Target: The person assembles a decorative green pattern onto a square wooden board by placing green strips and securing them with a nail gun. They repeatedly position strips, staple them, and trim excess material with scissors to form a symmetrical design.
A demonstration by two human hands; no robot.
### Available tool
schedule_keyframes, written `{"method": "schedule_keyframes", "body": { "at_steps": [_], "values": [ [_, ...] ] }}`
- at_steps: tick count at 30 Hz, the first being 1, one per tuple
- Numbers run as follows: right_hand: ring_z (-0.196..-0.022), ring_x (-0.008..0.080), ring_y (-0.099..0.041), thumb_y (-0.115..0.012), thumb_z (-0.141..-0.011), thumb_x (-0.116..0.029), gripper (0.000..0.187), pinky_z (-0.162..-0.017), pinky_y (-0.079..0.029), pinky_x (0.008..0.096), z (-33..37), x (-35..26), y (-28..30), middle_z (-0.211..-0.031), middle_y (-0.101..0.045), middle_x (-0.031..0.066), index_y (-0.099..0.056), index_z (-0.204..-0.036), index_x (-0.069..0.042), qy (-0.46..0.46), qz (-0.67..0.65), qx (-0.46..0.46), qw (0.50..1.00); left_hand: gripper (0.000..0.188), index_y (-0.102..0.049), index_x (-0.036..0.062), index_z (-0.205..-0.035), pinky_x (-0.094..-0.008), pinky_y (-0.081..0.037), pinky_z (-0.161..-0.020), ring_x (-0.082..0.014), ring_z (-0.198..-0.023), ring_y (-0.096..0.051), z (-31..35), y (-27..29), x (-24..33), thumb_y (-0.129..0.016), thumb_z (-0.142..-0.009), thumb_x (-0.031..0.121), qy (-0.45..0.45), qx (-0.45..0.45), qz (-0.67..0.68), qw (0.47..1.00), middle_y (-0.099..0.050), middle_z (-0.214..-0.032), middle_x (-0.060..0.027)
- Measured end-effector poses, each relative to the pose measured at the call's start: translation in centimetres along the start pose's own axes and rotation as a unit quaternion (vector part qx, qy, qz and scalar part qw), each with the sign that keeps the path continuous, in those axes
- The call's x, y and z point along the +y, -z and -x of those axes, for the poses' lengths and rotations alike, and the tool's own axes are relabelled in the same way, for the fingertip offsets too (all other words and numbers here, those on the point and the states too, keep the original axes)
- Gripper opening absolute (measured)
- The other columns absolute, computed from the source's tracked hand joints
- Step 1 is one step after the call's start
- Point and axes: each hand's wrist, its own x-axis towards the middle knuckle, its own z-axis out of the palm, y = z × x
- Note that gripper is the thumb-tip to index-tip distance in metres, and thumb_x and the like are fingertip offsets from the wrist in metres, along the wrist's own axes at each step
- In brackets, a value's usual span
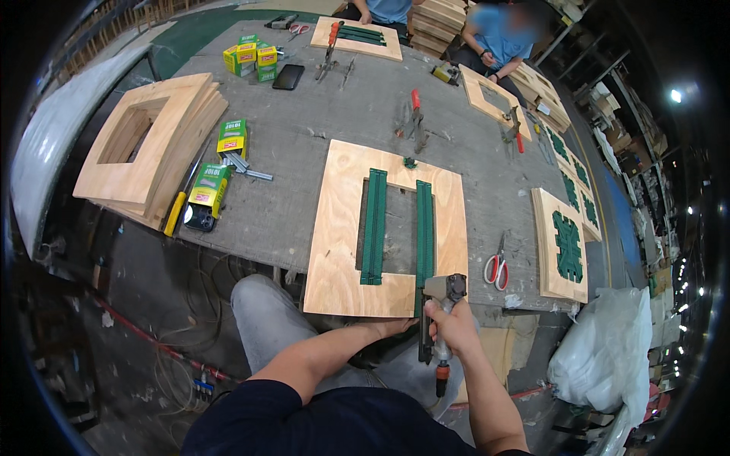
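Stapler [445, 288] inside curled right grip [454, 327], beside green strap [424, 232]; left grip [397, 326] part-hidden, state impossible to tell.

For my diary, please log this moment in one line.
right hand: gripping staple gun | left hand: at near edge of wooden frame | two green straps: across opening | scissors: right of frame

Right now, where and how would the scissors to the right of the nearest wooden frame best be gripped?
Probably by the red-and-white handle loops of the scissors, coming from the near side: they appear to lie flat, loops nearer the camera, blades pointing away.
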Motion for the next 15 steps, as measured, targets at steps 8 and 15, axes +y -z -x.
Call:
{"method": "schedule_keyframes", "body": {
  "at_steps": [8,15],
  "values": [
    [-0.051,0.0135,-0.059,-0.071,-0.097,-0.017,0.025,-0.042,-0.045,0.0272,1.0,1.8,3.5,-0.084,-0.066,0.0059,-0.058,-0.112,-0.002,0.018,-0.075,0.082,0.994,0.041,-0.068,0.0039,-0.121,-0.0446,-0.054,-0.086,-0.0352,-0.094,-0.072,4.5,-1.5,3.6,-0.047,-0.108,0.036,0.040,0.083,0.376,0.922,-0.076,-0.095,-0.0148],
    [-0.053,0.0131,-0.060,-0.072,-0.097,-0.018,0.023,-0.043,-0.046,0.0282,1.1,3.6,4.3,-0.081,-0.065,0.0042,-0.059,-0.109,-0.003,0.019,-0.097,0.074,0.992,0.026,-0.062,-0.0009,-0.120,-0.0346,-0.056,-0.076,-0.0181,-0.087,-0.072,7.1,4.5,7.1,-0.050,-0.108,0.019,0.094,0.094,0.459,0.879,-0.075,-0.095,-0.0111]
  ]
}}
